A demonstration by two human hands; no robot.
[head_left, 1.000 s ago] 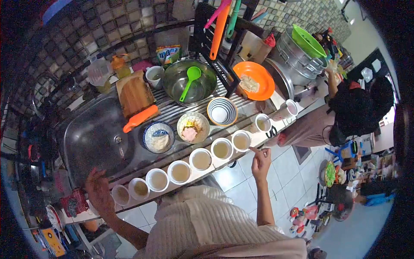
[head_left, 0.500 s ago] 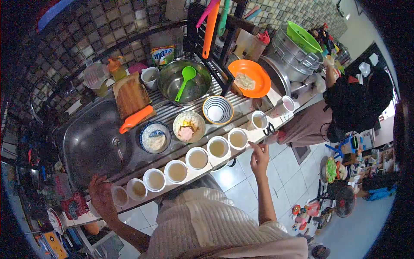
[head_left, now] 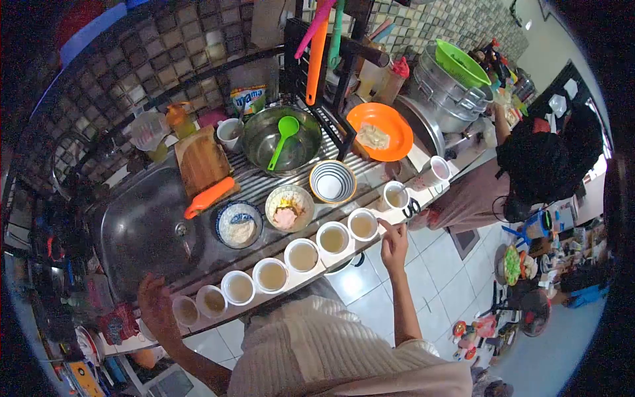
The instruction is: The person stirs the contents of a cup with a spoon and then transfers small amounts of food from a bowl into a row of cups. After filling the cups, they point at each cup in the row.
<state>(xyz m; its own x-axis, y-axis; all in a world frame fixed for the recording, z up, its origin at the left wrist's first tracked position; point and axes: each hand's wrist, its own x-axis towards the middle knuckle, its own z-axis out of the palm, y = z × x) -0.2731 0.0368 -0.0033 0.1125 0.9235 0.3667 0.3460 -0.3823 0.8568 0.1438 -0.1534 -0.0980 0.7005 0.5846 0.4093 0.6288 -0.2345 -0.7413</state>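
A row of several white plastic cups filled with cloudy pale brown liquid stands along the front edge of the sink counter. My left hand is at the row's left end, fingers loosely apart beside the leftmost cup. Near the other end, my right hand has its fingers partly stretched, fingertips close to the right side of a filled cup; nothing shows in its grasp. Further right are a cup with a spoon in it, black-handled scissors and another cup.
Behind the cups stand a bowl of white powder, a bowl of pink and yellow contents and a striped bowl. A metal bowl holds a green spoon. The sink lies left; another person stands right.
The view has shifted slightly. Both hands keep nearly the same places at the two ends of the cup row, and the cups stand as before.
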